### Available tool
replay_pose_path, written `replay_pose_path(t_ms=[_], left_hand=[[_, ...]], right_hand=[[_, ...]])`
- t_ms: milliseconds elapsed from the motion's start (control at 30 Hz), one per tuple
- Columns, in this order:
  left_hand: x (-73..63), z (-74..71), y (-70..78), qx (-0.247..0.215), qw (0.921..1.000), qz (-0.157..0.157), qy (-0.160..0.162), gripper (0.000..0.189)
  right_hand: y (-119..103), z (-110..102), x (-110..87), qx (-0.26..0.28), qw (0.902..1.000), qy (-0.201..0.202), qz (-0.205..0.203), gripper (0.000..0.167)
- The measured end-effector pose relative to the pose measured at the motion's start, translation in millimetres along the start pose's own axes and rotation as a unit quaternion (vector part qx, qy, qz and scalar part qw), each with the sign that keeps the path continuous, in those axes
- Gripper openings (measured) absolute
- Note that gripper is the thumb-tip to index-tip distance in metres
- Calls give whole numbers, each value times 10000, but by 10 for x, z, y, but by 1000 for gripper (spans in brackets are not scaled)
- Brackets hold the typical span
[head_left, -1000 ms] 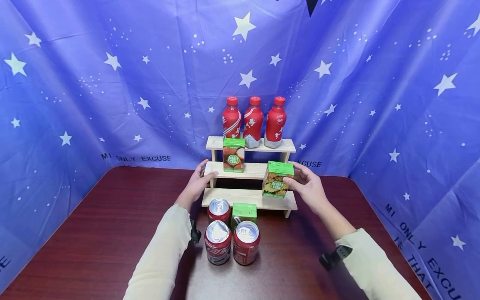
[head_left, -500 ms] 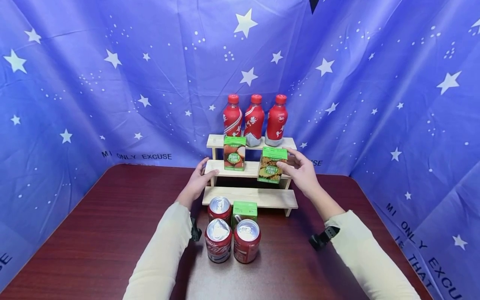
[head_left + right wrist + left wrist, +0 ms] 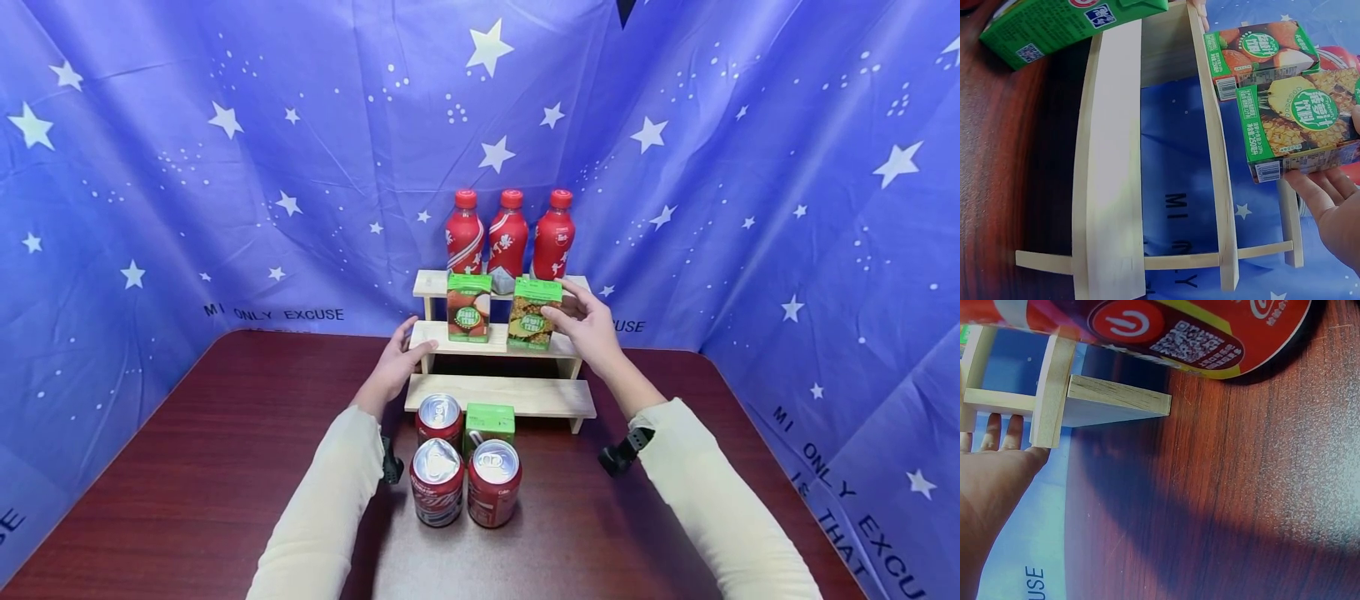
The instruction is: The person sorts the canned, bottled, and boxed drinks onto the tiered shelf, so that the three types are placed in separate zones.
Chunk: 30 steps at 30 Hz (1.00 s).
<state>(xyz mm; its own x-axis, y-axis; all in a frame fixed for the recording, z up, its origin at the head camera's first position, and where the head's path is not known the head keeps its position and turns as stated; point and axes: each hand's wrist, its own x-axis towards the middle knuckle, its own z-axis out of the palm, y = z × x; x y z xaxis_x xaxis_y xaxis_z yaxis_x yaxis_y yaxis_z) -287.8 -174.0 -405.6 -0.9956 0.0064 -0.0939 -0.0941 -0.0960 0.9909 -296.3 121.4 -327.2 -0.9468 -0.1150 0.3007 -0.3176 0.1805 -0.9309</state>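
Note:
In the head view, my right hand pinches a pineapple juice box, thumb on its front. The box is upright at the right part of the middle tier. In the right wrist view, a small gap separates its bottom from the plank. My left hand grips the left end of the middle tier of a stepped wooden rack, thumb on top. Its fingers show behind the rack in the left wrist view. A red-fruit juice box stands on the same tier, left of the pineapple one.
Three red bottles line the top tier. In front of the rack stand three red soda cans and another green-topped juice box, partly hidden by the cans. A blue star-patterned curtain surrounds the dark red wooden table.
My right hand has carried the pineapple juice box up and leftward, from before the lower tier to the middle tier beside the red-fruit box. The left hand stays at the rack.

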Motion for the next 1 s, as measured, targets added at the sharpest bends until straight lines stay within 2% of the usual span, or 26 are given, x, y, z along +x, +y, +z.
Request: replay_pose_path(t_ms=[200,567,767,833,1000], left_hand=[[-100,23,92,63,10000,44,-58,74],[-71,27,48,-254,9996,80,-73,74],[-84,31,65,-133,9999,49,-41,74],[-95,32,72,-92,9999,44,-38,74],[31,-5,-76,88,9999,97,62,73]], right_hand=[[-13,76,71,-53,9999,17,84,57],[18,182,124,-191,9996,75,172,55],[21,209,140,-46,9999,40,86,56],[-54,220,112,-15,9998,21,179,57],[-16,253,132,-88,9995,39,291,56]])
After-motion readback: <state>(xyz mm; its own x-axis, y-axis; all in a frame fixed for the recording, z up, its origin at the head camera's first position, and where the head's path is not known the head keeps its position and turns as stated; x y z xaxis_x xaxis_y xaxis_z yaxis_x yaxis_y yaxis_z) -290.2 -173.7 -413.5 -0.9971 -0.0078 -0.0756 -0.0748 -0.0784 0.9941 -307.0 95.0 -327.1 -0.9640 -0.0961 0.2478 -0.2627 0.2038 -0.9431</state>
